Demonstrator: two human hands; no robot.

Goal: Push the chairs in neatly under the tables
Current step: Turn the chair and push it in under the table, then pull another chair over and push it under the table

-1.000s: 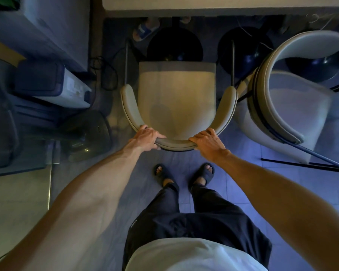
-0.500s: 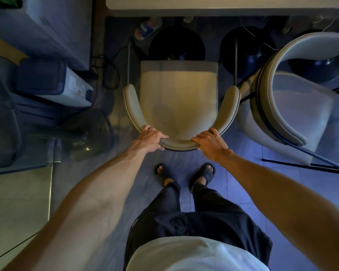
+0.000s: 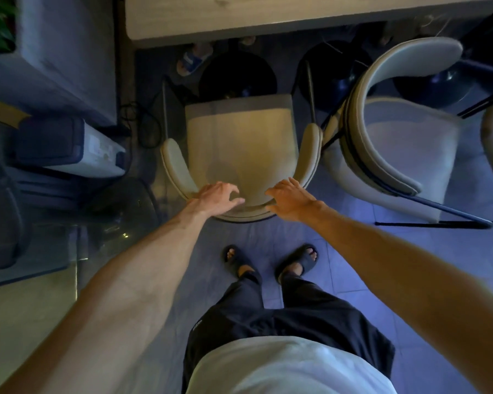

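Chair [image 3: 239, 146] in the middle is a beige upholstered one with a squarish seat and a curved, wraparound backrest whose two ends come forward like short arms, with thin dark metal legs showing at the sides. It faces the table [image 3: 296, 15] at the top of the view, seat front near the table edge but not under it, so it's not tucked in at all. A dark round table base sits just past the seat.

Left hand [image 3: 215, 196] is over the back rail, fingers loosely spread and curled, not clamped on anything. Right hand [image 3: 289, 199] is the same deal, open with fingers splayed, palm resting on or just above the rail; can't really tell if it's touching.

Second chair [image 3: 396, 143], same style but lit bluish, sits to the right, turned at an angle with its backrest nearly touching the first chair's right arm. Person's feet in dark sandals [image 3: 296, 260] stand on the tiled floor right behind the chair.
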